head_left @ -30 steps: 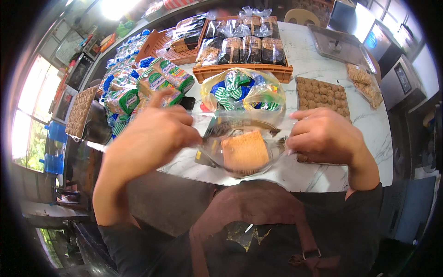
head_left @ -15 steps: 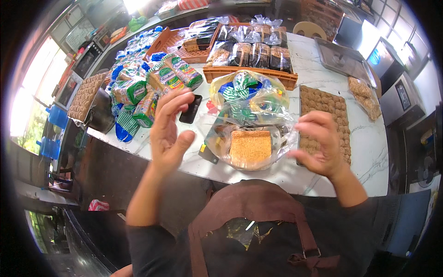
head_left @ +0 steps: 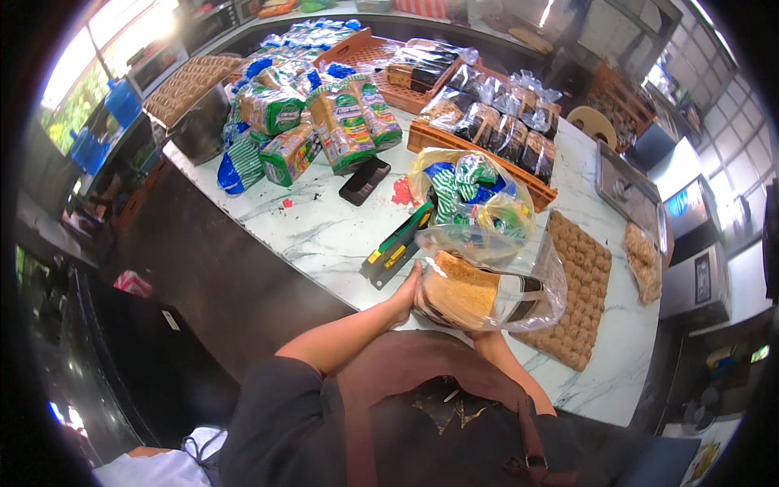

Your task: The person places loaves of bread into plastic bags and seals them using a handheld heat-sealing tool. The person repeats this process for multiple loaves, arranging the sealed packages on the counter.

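A sliced bread loaf point(head_left: 464, 286) in a clear plastic bag point(head_left: 553, 302) is in front of me at the table's near edge. My left hand point(head_left: 408, 294) grips its left side, thumb up along the bag. Beneath the near side of the loaf is my right hand point(head_left: 485, 341), supporting it, its fingers mostly hidden. The bag's loose end spreads to the right over the brown tray. Just left of the loaf lies a dark and green tool with yellow parts point(head_left: 396, 247). Behind it sits a clear bag of crumpled green-striped and blue wrappers point(head_left: 479, 183).
Bagged loaves point(head_left: 345, 122) pile up at the far left beside a black phone point(head_left: 364, 180). An orange crate point(head_left: 479, 162) holds dark-wrapped loaves. At right lie an egg tray point(head_left: 580, 284), a bag of brown food point(head_left: 643, 261) and a metal tray point(head_left: 629, 191).
Both hands, raised and apart beside the bagged loaf before, have come down and taken hold of it. The loaf is now tilted and turned. The view has swung, showing the table at a slant.
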Demonstrator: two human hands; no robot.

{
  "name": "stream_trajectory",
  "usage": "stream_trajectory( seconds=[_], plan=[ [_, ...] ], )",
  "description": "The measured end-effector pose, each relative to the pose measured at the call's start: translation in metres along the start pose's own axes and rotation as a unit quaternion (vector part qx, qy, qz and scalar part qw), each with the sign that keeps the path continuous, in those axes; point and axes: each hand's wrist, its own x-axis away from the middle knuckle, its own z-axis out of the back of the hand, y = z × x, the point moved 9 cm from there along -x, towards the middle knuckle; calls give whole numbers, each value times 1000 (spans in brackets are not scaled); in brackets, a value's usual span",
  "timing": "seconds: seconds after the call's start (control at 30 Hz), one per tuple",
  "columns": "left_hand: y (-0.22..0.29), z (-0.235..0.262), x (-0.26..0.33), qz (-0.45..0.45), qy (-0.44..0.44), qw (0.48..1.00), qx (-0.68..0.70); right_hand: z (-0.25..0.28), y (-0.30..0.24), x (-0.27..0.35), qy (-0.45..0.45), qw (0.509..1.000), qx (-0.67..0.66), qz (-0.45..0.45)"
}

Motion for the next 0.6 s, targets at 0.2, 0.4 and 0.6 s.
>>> stream_trajectory(
  seconds=[0.2,0.4,0.6],
  plan=[
    [15,-25,10,-11,-37,999,22,-34,-4,3,-2,1000,4,8],
    [24,-10,14,-80,-98,992,-2,1,-16,15,51,996,72,4],
    [94,-18,127,-296,-86,881,-358,-27,-101,77,-50,896,421,131]
  ],
)
